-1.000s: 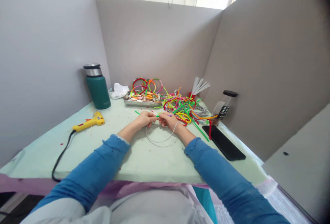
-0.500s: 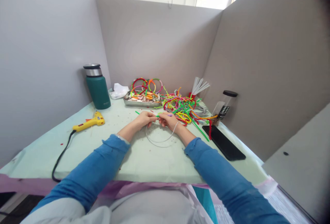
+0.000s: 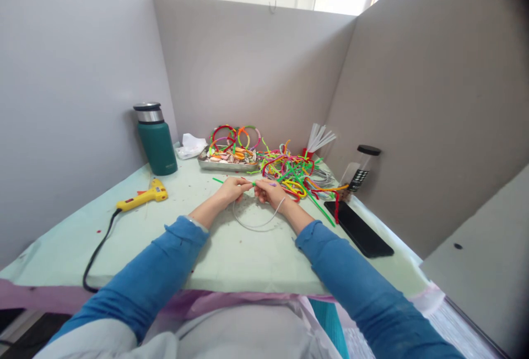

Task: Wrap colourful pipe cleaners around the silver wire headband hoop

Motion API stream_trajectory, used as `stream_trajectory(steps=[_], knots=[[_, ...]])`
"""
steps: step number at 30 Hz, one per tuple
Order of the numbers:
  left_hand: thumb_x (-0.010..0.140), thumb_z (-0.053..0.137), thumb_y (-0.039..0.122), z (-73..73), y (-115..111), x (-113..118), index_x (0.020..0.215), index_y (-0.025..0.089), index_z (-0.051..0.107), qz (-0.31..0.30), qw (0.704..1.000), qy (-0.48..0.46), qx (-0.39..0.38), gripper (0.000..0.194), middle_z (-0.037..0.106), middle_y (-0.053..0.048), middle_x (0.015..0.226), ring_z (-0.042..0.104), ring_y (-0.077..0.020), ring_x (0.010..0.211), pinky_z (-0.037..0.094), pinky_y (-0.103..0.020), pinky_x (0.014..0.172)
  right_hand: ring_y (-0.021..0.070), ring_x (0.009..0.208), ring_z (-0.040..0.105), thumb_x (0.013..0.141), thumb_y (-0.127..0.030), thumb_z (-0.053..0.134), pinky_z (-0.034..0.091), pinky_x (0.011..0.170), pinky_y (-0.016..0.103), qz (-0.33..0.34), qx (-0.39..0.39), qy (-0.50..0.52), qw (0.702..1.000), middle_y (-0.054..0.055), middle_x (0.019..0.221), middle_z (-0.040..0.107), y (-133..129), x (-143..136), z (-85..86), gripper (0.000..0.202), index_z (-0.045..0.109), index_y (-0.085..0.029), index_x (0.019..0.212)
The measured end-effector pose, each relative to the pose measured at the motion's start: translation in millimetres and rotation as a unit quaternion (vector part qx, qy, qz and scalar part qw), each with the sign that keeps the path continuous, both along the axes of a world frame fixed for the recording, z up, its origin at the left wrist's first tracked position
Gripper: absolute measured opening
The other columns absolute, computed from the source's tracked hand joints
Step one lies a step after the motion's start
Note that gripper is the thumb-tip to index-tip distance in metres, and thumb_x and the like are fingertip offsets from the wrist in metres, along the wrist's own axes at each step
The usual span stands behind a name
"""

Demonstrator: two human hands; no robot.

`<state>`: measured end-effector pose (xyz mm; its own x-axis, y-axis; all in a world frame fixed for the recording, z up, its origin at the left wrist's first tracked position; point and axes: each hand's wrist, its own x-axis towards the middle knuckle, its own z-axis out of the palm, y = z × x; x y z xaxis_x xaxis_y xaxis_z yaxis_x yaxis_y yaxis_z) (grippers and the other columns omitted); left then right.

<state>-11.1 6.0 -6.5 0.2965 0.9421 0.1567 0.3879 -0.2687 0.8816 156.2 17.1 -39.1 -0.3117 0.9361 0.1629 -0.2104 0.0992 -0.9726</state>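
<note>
Fingertip to fingertip, my two hands meet over the middle of the table. My left hand (image 3: 233,189) is closed in a pinch on a green pipe cleaner (image 3: 217,180), whose free end sticks out to the left. My right hand (image 3: 270,192) is closed too, pinching the wire where the green winds round it; a bit of purple pipe cleaner (image 3: 273,185) shows at its fingers. A thin pale wire loop (image 3: 253,229) hangs below and between both hands, its right side crossing the right wrist. The fingers hide the exact join.
Behind the hands lies a tangled heap of coloured pipe cleaners (image 3: 289,167). A metal tray (image 3: 227,166) holds loose pieces, with finished-looking coloured rings on it. At left are a yellow glue gun (image 3: 142,198) and green bottle (image 3: 157,146); at right, a black phone (image 3: 359,229) and clear container (image 3: 361,169).
The wire loop has shifted slightly up, and the green pipe cleaner's free end has moved a little left. Both hands keep their pinch in nearly the same place.
</note>
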Motion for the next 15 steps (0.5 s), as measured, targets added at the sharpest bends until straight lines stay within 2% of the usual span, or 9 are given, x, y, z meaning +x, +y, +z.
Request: stream_trajectory(steps=[8, 15], knots=[[0.071, 0.061, 0.052, -1.1, 2.6, -0.7, 0.076, 0.011, 0.068, -0.002, 1.0, 0.0, 0.015, 0.042, 0.045, 0.005, 0.044, 0.035, -0.0067, 0.037, 0.026, -0.022, 0.042, 0.0061, 0.04, 0.047, 0.066, -0.046, 0.073, 0.034, 0.04, 0.02, 0.004, 0.054, -0.025, 0.998, -0.002, 0.057, 0.059, -3.3, 0.1, -0.8, 0.034, 0.06, -0.015, 0.066], [0.071, 0.062, 0.052, -0.4, 1.5, 0.2, 0.077, 0.01, 0.069, 0.0, 1.0, 0.007, 0.015, 0.042, 0.045, 0.005, 0.042, 0.035, -0.0069, 0.037, 0.024, -0.022, 0.042, 0.0072, 0.038, 0.048, 0.071, -0.059, 0.066, 0.035, 0.038, 0.021, 0.004, 0.011, -0.01, 1.0, 0.0, 0.057, 0.06, 2.4, -0.4, -3.5, 0.045, 0.062, -0.014, 0.07]])
